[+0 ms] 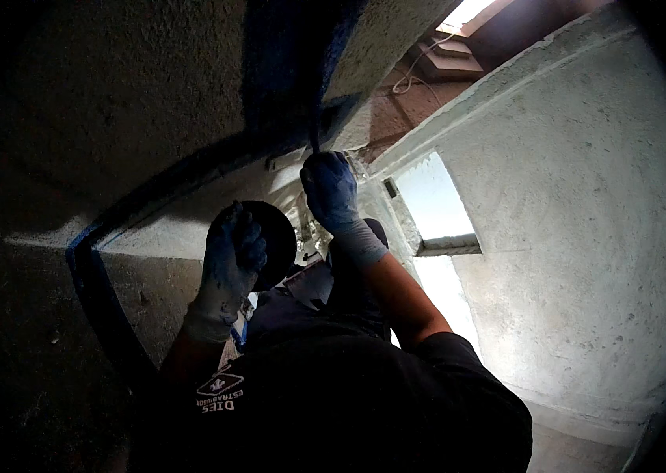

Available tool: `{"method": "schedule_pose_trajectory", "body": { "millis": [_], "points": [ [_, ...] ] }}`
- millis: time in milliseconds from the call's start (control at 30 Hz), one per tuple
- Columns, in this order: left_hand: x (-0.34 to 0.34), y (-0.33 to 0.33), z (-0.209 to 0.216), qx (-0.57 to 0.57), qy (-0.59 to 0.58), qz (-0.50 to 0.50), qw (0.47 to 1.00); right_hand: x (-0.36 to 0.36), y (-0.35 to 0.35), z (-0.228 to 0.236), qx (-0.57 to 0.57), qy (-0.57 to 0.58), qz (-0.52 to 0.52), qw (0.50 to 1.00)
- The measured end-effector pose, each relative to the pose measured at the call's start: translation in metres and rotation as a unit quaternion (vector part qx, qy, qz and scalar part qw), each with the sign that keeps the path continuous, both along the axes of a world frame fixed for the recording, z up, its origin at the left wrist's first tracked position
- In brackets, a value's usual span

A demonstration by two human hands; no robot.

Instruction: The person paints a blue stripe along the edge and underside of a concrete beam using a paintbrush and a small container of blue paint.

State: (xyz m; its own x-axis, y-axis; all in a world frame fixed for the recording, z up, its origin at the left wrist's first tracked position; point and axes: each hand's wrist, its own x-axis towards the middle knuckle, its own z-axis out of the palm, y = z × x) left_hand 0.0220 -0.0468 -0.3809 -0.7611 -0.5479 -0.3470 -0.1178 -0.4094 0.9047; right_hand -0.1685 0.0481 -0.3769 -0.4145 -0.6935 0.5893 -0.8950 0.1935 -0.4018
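My left hand [234, 251], in a pale glove smeared with blue, is closed on the rim of a round dark paint container [278, 244]. What is inside it is too dark to see. My right hand [330, 191], gloved and blue-stained as well, is raised higher and wrapped round a thin dark paintbrush [316, 135]. The brush points up toward a dark blue painted band [282, 71] on the rough wall. Shadow hides its bristles, and I cannot tell whether they touch the wall.
A narrower blue stripe [140, 197] curves down the left wall [112, 102]. To the right stands a pale plastered wall [577, 205] with a bright opening [433, 197]. A loose pale cord [408, 75] hangs by reddish-brown blocks [447, 59] at the upper right.
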Motion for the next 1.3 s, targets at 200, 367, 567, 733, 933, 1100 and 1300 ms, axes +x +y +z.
{"method": "schedule_pose_trajectory", "body": {
  "millis": [200, 367, 567, 733, 933, 1100, 1300],
  "points": [
    [0.003, 0.001, 0.009, -0.073, 0.12, -0.037, 0.989, 0.016, 0.032, 0.014, -0.215, -0.196, 0.059, 0.955],
    [-0.002, 0.002, 0.021, 0.066, 0.091, -0.003, 0.994, 0.038, 0.037, 0.057, -0.155, -0.547, 0.084, 0.818],
    [-0.006, 0.0, 0.033, 0.104, 0.087, 0.002, 0.991, 0.041, 0.005, 0.019, 0.162, -0.345, 0.149, 0.912],
    [-0.014, -0.002, 0.043, 0.126, 0.091, -0.001, 0.988, 0.041, -0.003, 0.024, 0.288, -0.209, 0.14, 0.924],
    [-0.028, 0.0, 0.055, 0.153, 0.101, -0.014, 0.983, 0.028, 0.035, 0.073, 0.034, -0.51, 0.06, 0.857],
    [-0.039, 0.0, 0.06, 0.179, 0.108, -0.023, 0.978, 0.024, 0.045, 0.045, 0.076, -0.424, 0.067, 0.9],
    [-0.041, 0.001, 0.066, 0.252, 0.107, -0.019, 0.962, 0.028, 0.054, 0.023, -0.01, -0.33, 0.056, 0.942]
  ]
}}
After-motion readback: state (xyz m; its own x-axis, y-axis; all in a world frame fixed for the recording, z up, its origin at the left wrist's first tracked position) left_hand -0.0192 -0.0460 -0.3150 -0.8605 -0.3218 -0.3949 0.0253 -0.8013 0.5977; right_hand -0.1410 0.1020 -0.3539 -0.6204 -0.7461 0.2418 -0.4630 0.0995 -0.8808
